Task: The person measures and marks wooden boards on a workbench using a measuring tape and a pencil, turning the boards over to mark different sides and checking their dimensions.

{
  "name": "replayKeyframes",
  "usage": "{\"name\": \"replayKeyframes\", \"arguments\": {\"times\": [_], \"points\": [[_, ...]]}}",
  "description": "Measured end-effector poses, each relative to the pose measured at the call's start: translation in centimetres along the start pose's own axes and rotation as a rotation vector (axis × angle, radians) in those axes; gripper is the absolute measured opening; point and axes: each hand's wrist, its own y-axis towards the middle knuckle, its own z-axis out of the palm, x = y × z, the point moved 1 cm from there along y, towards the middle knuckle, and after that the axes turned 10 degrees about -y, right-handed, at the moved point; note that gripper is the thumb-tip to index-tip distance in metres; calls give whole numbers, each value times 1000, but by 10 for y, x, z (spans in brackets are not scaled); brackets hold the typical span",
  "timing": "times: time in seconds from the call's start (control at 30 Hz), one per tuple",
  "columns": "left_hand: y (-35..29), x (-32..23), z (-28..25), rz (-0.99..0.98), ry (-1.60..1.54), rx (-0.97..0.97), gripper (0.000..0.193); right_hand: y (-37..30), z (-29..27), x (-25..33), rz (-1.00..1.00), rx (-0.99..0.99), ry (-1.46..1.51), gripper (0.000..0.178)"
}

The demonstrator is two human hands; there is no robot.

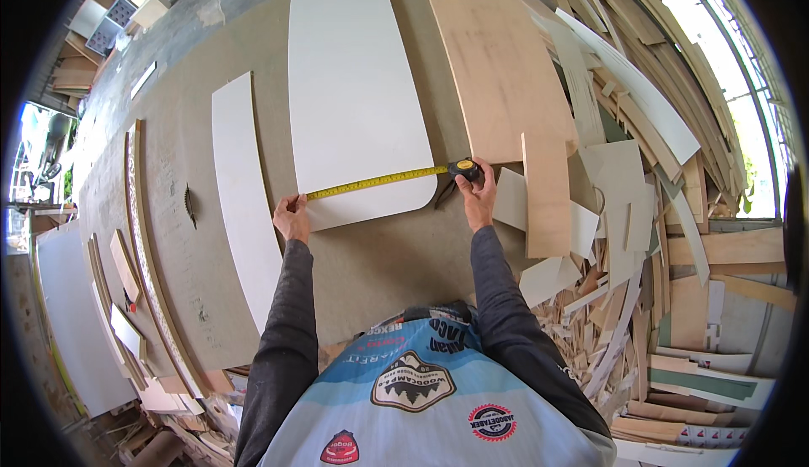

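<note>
1. Right hand grips the tape measure just off the right edge of the white panel; left hand pinches its end at the left edge.
2. Yellow blade crosses the panel near its near edge.
3. Bench beneath.

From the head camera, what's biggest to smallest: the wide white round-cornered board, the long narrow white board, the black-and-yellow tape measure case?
1. Wide white round-cornered board
2. Long narrow white board
3. Black-and-yellow tape measure case, by far the smallest
</note>
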Motion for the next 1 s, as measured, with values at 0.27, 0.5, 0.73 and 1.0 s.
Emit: {"name": "replayKeyframes", "arguments": {"times": [0.27,0.5,0.73,1.0], "points": [[6,3,1,-2,41,-2,18,3,-2,-7,21,16,2,64],[12,4,1,-25,65,11,21,6,-3,-13,18,20,-1,63],[15,3,-4,-49,-7,-13,21,8,-6,2,97,22,44,57],[-114,-43,-2,-196,-483,516,13,-95,-32,24,204,73,55,58]]}}
